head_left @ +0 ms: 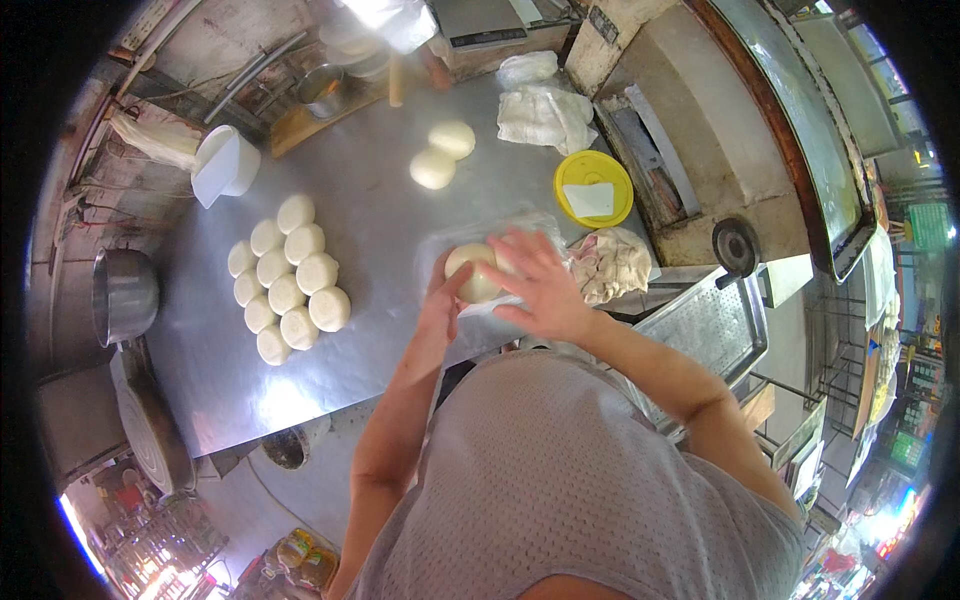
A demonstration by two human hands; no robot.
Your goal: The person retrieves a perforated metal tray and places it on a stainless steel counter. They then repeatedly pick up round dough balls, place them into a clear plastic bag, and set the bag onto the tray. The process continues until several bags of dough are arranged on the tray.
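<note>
Between my hands, at the near edge of the metal table, a smooth white dough ball [475, 272] sits on a thin clear plastic sheet [482, 309]. My left hand [440, 298] curls around its left side, thumb on top. From the right, my right hand [543, 285] cups the dough with spread, slightly blurred fingers; whether a second ball lies under the palm is hard to tell. Farther back, two dough balls [441, 157] touch each other. On the left, several flattened dough rounds [285, 294] stand in close rows.
Right of my hands lie a crumpled cloth [610, 266] and a yellow lid [593, 190] with a white scraper on it. White cloths [545, 115] lie at the back. A white tub [228, 160] and a metal pot [126, 297] stand left. A metal tray [705, 325] is at lower right.
</note>
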